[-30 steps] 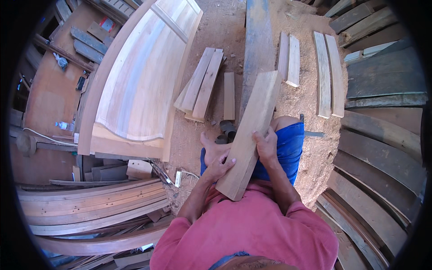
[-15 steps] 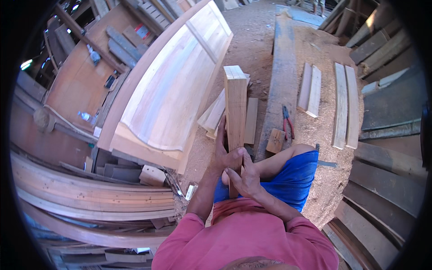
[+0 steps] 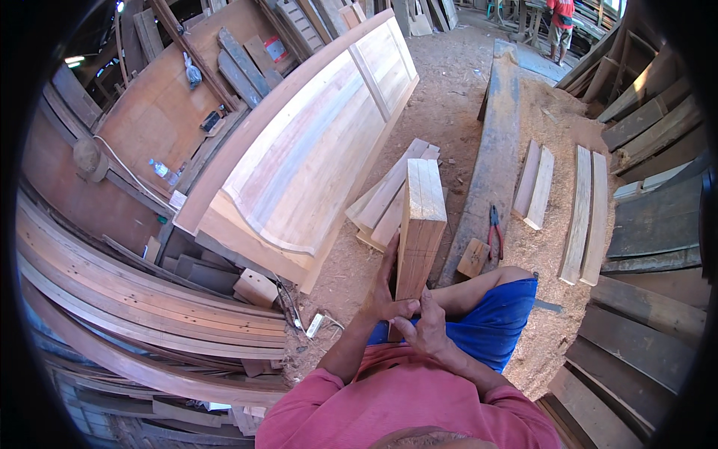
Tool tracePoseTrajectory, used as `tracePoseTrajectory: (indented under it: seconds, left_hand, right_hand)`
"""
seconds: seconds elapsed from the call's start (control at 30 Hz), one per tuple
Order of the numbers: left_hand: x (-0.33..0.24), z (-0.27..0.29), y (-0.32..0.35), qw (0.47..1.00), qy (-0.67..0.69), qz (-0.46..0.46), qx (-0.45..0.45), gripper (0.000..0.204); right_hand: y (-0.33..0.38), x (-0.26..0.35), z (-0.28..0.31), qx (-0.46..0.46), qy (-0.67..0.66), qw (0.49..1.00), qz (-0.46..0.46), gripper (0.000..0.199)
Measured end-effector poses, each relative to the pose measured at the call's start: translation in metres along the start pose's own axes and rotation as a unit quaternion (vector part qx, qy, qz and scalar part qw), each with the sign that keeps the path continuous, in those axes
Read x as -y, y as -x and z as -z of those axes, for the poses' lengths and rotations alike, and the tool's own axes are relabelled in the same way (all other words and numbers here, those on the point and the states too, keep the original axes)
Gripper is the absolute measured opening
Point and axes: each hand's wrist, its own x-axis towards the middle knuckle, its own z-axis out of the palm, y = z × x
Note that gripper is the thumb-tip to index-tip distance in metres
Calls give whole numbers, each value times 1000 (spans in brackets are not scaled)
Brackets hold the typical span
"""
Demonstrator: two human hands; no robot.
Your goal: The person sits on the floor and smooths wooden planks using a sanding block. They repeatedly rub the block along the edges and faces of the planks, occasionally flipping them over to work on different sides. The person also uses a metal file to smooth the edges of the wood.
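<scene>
A thick pale wooden piece [image 3: 419, 251] slants up from my lap, its broad end toward the camera. A seam runs down that end, and thin dark lines mark the face toward me. My left hand [image 3: 385, 298] wraps its left side, thumb across the near face. Close by that thumb, my right hand [image 3: 428, 327] is closed with bent fingers at the lower right edge; whatever is pinched there is hidden. Beyond the piece, several loose boards [image 3: 389, 191] lie on the ground. To the right, red-handled pliers [image 3: 495, 233] and a small wood block [image 3: 473, 258] rest on a long plank [image 3: 497, 142].
A large pale wooden panel [image 3: 314, 142] leans at the left. Curved boards [image 3: 149, 299] are stacked at the lower left, near a white power strip [image 3: 315, 325]. Pairs of cut boards [image 3: 580, 209] lie on sawdust at right. Another person [image 3: 561, 30] stands far off.
The wooden piece has tilted up toward me, so more of its end shows. Both hands stay on it in much the same place. My view has shifted, showing more of the far ground.
</scene>
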Motion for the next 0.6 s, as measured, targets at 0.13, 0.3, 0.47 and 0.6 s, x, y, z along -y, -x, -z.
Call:
tracePoseTrajectory:
  seconds: [0.13, 0.3, 0.47, 0.6]
  left_hand:
    - [5, -4, 2, 1000, 10, 6, -3, 138]
    - [0, -23, -5, 997, -40, 4, -61, 136]
    - [21, -36, -17, 990, -108, -49, -79, 132]
    - [53, -21, -8, 997, -64, 10, -48, 116]
  right_hand:
    - [0, 2, 6, 17, -2, 1000, -9, 106]
    - [8, -2, -2, 20, 58, 996, -63, 94]
    - [11, -24, 4, 26, -25, 986, -163, 65]
    - [3, -54, 22, -134, -188, 963, -141, 60]
